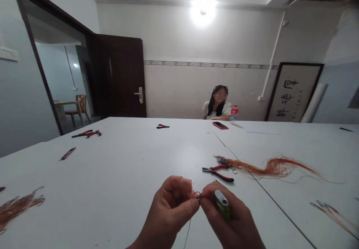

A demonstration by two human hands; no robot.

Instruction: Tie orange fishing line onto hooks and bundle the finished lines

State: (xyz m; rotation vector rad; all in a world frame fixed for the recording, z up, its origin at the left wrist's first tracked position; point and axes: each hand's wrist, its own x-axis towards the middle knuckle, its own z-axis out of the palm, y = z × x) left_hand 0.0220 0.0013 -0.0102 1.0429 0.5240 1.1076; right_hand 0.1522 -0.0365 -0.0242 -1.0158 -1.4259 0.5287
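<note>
My left hand pinches a small metal ring between thumb and fingers, and a thin thread hangs from the hands toward the table. My right hand grips a green lighter with a metal top, its tip close to the ring and the fingers of this hand touching the ring's right side. Just beyond the hands, red-handled pliers lie on the white table. A long bundle of copper-coloured threads with small metal rings at one end stretches to the right of the pliers.
More copper-thread bundles lie at the left and lower right. Further red-handled pliers rest at the far left. A seated person is at the far edge, near a red phone and a bottle.
</note>
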